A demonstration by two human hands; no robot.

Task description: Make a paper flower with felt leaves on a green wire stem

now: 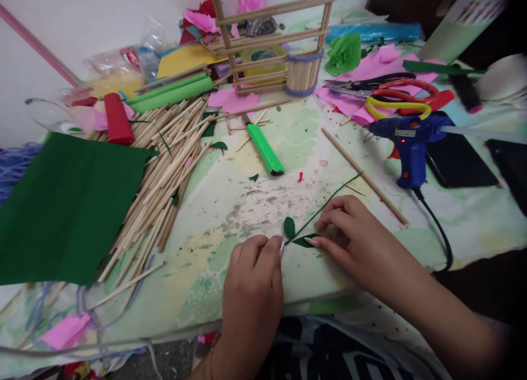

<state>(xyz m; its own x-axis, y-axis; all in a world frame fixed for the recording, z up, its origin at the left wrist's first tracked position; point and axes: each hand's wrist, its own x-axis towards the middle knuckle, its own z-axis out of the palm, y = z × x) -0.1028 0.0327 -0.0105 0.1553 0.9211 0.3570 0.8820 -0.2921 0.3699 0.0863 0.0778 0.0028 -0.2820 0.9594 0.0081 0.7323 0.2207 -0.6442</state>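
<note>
Possibly the thin green stem (303,227), pinched at its lower end by the left hand (253,281), could twist if the right hand (349,226) drags the pointed leaf (303,241) it touches, perhaps unpinched; I cannot tell. Beyond that hand, the lit glue gun (413,146) could burn straying fingers.

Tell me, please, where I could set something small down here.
Bare tablecloth shows between the stick pile and left hand; a scrap-flecked patch lies between the green-handled tool and lone stick. It's crowded around the black-handled scissors and glue gun.
</note>
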